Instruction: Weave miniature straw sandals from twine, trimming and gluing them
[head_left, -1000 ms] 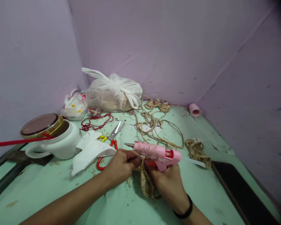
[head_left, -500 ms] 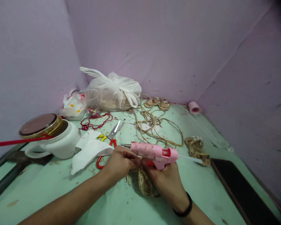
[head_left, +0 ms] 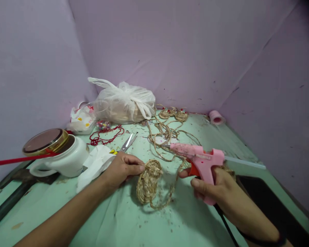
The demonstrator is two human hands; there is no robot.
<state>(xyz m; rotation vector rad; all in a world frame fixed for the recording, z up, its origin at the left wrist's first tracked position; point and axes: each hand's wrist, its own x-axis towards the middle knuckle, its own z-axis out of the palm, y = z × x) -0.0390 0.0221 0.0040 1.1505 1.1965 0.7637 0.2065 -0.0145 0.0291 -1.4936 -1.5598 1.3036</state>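
Observation:
My left hand [head_left: 126,168] pinches the upper left edge of a coiled piece of twine [head_left: 147,185], wound into a long, sole-like oval. From the coil a loose length of the same twine curves right and up. My right hand [head_left: 216,188] is wrapped round the handle of a pink glue gun [head_left: 195,154], its nozzle pointing left above the table. A clear glue stick [head_left: 244,162] sticks out of the gun's back end. Scissors [head_left: 126,142] lie beyond my left hand, partly hidden by it, beside a crumpled white paper [head_left: 96,164].
At left stand a white teapot [head_left: 67,161] with a round gold-rimmed lid [head_left: 45,141] and a hammer [head_left: 25,181]. A tied plastic bag [head_left: 123,103], red yarn [head_left: 105,135] and small twine pieces [head_left: 180,115] are at the back. A dark phone [head_left: 270,209] lies right, a pink spool [head_left: 216,117] farther back.
The glue gun has moved right, away from the coiled twine, with my right hand now fully round its handle. The coil has come up into plain view in my left hand.

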